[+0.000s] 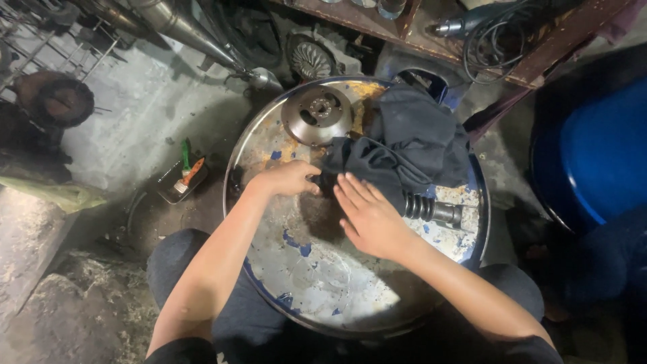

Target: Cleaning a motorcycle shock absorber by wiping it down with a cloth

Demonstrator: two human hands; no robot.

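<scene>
Blue drum (593,155) at right, contents not visible. Round worn drum top (323,283) carries dark cloth (411,145), metal disc (317,114), and ribbed shaft part (431,210) sticking out from under cloth. Left hand (286,178) closed around cloth edge; right hand (367,216) flat, fingers extended, resting on cloth. Small tray (176,187) on floor holds green and orange brushes (187,167).

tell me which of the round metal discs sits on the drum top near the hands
The flat grey disc with a bolt-hole hub, lying on the drum lid beside the dark cloth. The other, a finned round part, lies beyond the lid on the floor.
</scene>
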